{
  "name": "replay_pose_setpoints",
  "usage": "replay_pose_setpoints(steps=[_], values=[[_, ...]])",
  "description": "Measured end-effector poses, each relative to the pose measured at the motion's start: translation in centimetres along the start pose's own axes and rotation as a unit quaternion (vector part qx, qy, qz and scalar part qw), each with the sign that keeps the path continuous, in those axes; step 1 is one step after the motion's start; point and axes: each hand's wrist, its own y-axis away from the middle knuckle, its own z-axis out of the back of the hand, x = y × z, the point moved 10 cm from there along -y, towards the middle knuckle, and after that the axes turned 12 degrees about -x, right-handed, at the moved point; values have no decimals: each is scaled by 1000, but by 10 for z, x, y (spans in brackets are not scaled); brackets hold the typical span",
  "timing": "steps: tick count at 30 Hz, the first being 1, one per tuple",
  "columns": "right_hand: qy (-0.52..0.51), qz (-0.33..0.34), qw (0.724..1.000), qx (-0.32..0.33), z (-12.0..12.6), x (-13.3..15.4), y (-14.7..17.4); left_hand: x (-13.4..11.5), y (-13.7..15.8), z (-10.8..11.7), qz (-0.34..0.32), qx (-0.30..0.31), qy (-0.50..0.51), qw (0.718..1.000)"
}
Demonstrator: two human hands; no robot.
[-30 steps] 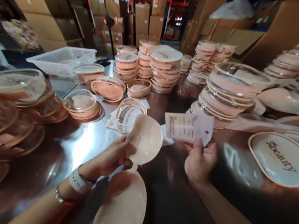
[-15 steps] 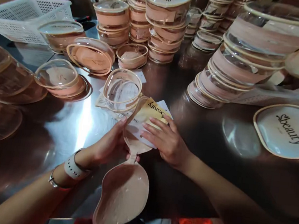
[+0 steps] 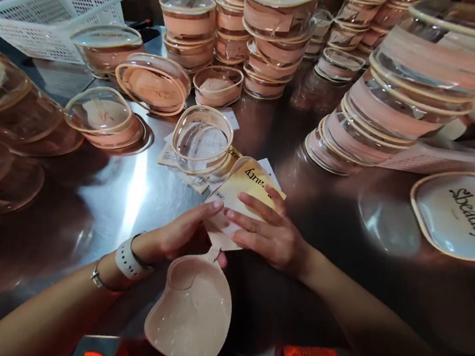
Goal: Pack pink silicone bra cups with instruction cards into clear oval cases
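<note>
My left hand (image 3: 184,230) is closed round the middle of a beige stick-on bra. Its thumb presses on a card, and a fingertip shows beneath the bra's joining strip. One bra cup (image 3: 192,310) hangs toward me, hollow side up; the other is mostly covered by the card. My right hand (image 3: 276,234) has its fingers laid over the white and yellow printed card (image 3: 225,219), its thumb hidden below. Just beyond my hands, an open clear case (image 3: 202,140) with a cream rim stands on several papers (image 3: 171,156).
Tall stacks of clear cases (image 3: 273,50) holding beige bras stand at the back, with another stack (image 3: 382,114) to the right. A white basket (image 3: 62,21) is at back left. A lid marked "beauty" (image 3: 469,216) lies at the right. More cases (image 3: 107,117) sit at left.
The card has slid nearer to me over the far cup, and my left thumb now lies on top of it. The near cup has swung slightly left. The view has shifted a little.
</note>
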Motion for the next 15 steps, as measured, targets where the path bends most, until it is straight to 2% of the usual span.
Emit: replay_pose_setpoints(steps=[3, 7, 11, 13, 15], values=[[-20, 8, 998, 64, -13, 1, 4, -5, -2, 2, -25, -35, -9, 999], [-42, -7, 995, 95, -17, 4, 6, -11, -4, 17, -49, -105, 9, 993], [25, 19, 999, 40, -7, 16, 4, -15, -7, 34, -61, -164, 38, 984], [6, 24, 999, 23, -5, 23, 7, -19, -9, 37, -74, -167, 45, 982], [-57, -64, 996, -21, 0, 9, 9, -25, -12, 36, -102, -155, 43, 982]])
